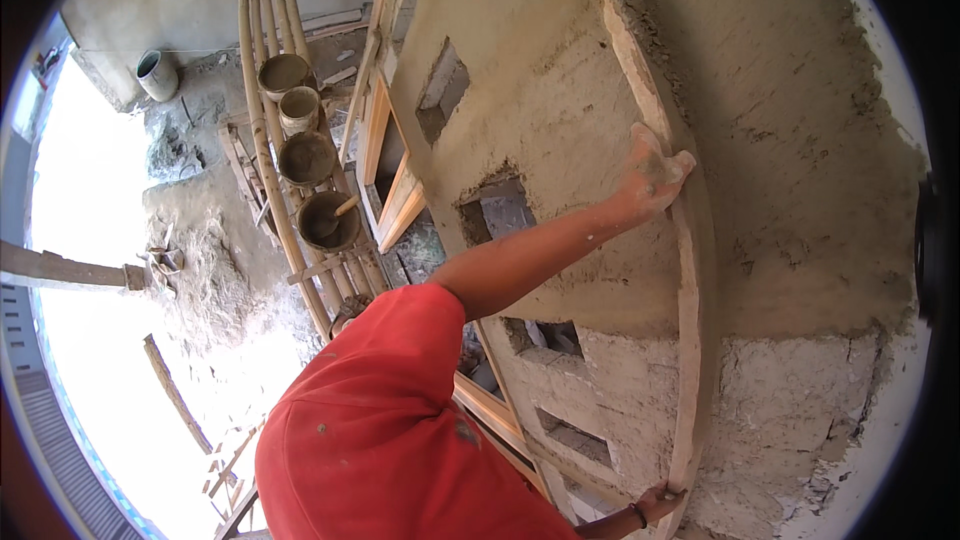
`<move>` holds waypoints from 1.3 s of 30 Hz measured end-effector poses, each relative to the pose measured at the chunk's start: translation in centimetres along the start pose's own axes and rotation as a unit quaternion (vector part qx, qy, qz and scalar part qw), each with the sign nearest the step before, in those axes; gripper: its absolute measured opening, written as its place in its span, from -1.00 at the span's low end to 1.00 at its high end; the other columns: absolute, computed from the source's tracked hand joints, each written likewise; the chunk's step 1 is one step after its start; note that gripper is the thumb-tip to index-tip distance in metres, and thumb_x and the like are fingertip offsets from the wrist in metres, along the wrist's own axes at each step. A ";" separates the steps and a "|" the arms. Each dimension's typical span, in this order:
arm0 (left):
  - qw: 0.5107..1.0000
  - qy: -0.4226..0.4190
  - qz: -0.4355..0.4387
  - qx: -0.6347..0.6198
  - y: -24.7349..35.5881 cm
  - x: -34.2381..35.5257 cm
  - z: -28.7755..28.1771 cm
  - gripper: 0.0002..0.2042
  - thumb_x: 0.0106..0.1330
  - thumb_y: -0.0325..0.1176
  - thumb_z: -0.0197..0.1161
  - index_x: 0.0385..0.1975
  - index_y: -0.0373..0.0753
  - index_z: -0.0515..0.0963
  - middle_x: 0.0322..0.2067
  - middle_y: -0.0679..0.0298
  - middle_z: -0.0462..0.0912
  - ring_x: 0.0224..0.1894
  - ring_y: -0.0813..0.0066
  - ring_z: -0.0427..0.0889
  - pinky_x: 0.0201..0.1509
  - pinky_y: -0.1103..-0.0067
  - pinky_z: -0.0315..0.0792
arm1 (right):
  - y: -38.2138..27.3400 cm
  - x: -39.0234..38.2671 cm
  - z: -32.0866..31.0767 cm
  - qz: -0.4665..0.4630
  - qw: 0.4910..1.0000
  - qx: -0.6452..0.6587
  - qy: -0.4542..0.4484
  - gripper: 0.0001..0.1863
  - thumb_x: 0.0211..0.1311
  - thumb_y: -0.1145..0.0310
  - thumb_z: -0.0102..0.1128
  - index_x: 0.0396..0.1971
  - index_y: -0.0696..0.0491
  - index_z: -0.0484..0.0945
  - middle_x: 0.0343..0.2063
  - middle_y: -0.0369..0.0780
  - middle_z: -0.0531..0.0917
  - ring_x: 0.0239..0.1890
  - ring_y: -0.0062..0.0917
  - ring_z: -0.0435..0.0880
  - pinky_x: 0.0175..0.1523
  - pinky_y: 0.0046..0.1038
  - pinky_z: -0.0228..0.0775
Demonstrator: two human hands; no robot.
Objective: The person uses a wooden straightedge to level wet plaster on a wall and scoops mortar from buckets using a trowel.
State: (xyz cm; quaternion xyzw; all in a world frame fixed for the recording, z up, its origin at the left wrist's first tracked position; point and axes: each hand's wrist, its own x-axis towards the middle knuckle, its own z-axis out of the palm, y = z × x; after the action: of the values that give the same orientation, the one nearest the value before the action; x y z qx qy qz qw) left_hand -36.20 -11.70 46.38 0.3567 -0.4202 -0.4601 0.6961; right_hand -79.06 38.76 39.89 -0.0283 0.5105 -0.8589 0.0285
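Note:
My left hand (655, 175) is closed around the edge of a long wooden straightedge (688, 290), its arm stretched out from a red sleeve. Lower down, my right hand (657, 505), with a dark band at the wrist, grips the same board near its bottom end. The board lies along a wall (800, 190) coated in wet grey-brown mortar. A ridge of mortar (645, 15) clings to the board's upper end. Below the smooth coat, the wall surface (780, 390) is paler and rough. Part of my right arm is hidden behind my body.
Several square openings (500, 208) run down the wall, beside orange-brown wooden frames (402, 202). To the left, a bamboo platform (262, 140) carries several mortar buckets (307, 159); a wooden handle (346, 206) sticks out of one. Farther left stands a grey bucket (157, 76).

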 end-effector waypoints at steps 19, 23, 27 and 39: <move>0.923 0.108 -0.342 -0.141 -26.2 -8.4 -13.8 -0.70 0.35 -0.25 0.14 -0.13 -0.30 0.25 -0.26 0.13 0.48 -0.26 0.33 0.57 -0.23 0.47 0.57 | 12.3 -3.9 -5.3 0.199 0.968 0.083 -0.130 -0.59 0.27 0.38 0.08 0.03 0.30 0.34 0.06 0.00 0.45 0.14 -0.22 0.42 0.30 -0.12 0.25; 0.928 0.123 -0.274 -0.219 -23.6 -8.3 -12.2 -0.71 0.35 -0.30 0.14 -0.13 -0.34 0.24 -0.24 0.10 0.47 -0.25 0.31 0.56 -0.28 0.46 0.55 | 11.9 -3.2 -6.3 0.171 0.975 0.052 -0.129 -0.59 0.28 0.36 0.08 0.03 0.29 0.35 0.04 -0.03 0.46 0.11 -0.26 0.43 0.26 -0.19 0.29; 0.961 0.060 -0.183 -0.198 -20.2 -6.6 -10.1 -0.78 0.41 -0.33 0.03 -0.09 -0.26 0.22 -0.22 0.16 0.52 -0.20 0.39 0.59 -0.21 0.52 0.60 | 10.4 0.1 -7.7 0.117 0.987 -0.001 -0.110 -0.60 0.28 0.34 0.09 0.03 0.27 0.37 0.02 -0.06 0.47 0.07 -0.30 0.45 0.21 -0.27 0.33; 0.979 -0.031 -0.145 -0.139 -1.2 -4.5 -2.9 -0.72 0.35 -0.34 0.07 -0.06 -0.30 0.20 -0.41 0.23 0.48 -0.61 0.59 0.43 -0.71 0.63 0.29 | 2.8 -0.4 -4.8 0.055 0.993 0.056 -0.087 -0.53 0.25 0.29 0.16 0.01 0.33 0.35 0.02 -0.02 0.48 0.07 -0.30 0.47 0.20 -0.41 0.30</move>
State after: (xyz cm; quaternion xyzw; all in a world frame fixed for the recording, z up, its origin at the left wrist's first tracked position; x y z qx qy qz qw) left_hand -34.99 -7.52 43.05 0.2986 -0.3174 -0.6210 0.6515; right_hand -78.94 41.65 35.15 -0.0729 0.4576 -0.8778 0.1214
